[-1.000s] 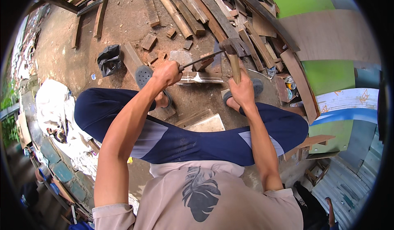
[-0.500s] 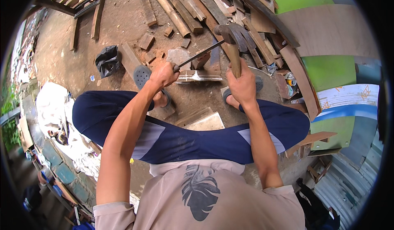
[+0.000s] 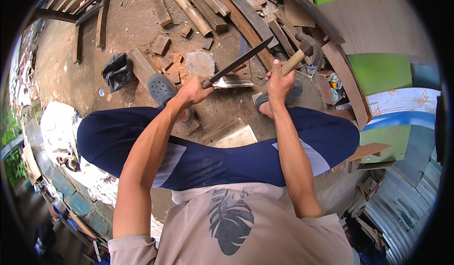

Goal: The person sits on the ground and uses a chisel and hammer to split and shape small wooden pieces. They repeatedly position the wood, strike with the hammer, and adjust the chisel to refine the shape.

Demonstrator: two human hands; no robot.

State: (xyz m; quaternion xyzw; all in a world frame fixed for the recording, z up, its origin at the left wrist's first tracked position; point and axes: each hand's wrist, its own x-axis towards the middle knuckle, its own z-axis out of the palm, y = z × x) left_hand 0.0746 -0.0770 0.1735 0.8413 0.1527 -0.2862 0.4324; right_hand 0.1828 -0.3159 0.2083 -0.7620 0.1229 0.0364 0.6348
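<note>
Head view: left hand (image 3: 193, 91) clasps a long knife (image 3: 240, 62), right hand (image 3: 280, 83) a hammer (image 3: 293, 63). Beyond the right hand, hammer and knife have parted, likely freeing both to move.

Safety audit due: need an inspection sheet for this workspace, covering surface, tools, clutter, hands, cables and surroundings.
Surface: brown floor, littered with wood scraps.
Job's things: knife and hammer, both held up, apart from each other.
Clutter: offcuts and boards ahead, black bag ahead to the left.
Hands: left hand closed on the knife's handle; right hand closed on the hammer's.
Cables: nothing seen for certain.
Surroundings: white cloth at left; green panel and corrugated sheets at right.
</note>
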